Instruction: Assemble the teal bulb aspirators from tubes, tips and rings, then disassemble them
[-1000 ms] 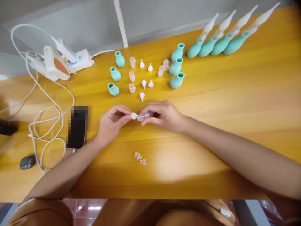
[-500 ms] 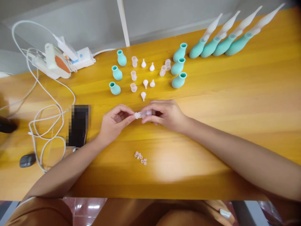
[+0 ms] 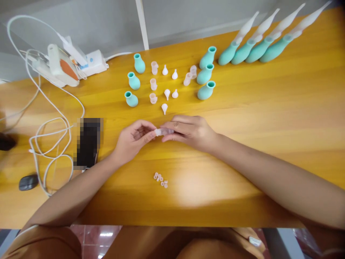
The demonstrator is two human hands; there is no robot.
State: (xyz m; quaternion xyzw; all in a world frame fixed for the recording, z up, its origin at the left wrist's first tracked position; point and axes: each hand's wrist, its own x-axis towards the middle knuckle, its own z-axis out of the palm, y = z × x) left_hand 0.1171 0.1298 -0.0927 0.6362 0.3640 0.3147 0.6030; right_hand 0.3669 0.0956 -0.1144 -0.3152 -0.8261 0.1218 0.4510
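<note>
Between the fingertips of my left hand [image 3: 132,141] is a small white plastic piece [image 3: 157,132]. My right hand [image 3: 195,132] is closed on a clear plastic tube-like piece [image 3: 166,131], partly hidden by its fingers. The two pieces meet end to end; whether one sits inside the other I cannot tell. Just beyond my hands lie several small white funnel-shaped pieces [image 3: 164,108], with frosted cup-shaped fittings [image 3: 153,98] to their left. Closer to me than my hands is a loose group of tiny pale rings [image 3: 162,183].
Open turquoise bulbs [image 3: 132,99] stand at left and more bulbs [image 3: 206,90] at right. Along the back right, several bulbs carry long pale nozzles [image 3: 275,28]. A phone [image 3: 87,144], a looped white cable [image 3: 70,133], a power strip [image 3: 95,64] and a mouse [image 3: 28,182] occupy the left side.
My right hand's fingers have shifted left along the clear piece and cover more of it. My left hand keeps its pinch on the white piece. The view has shifted slightly.
</note>
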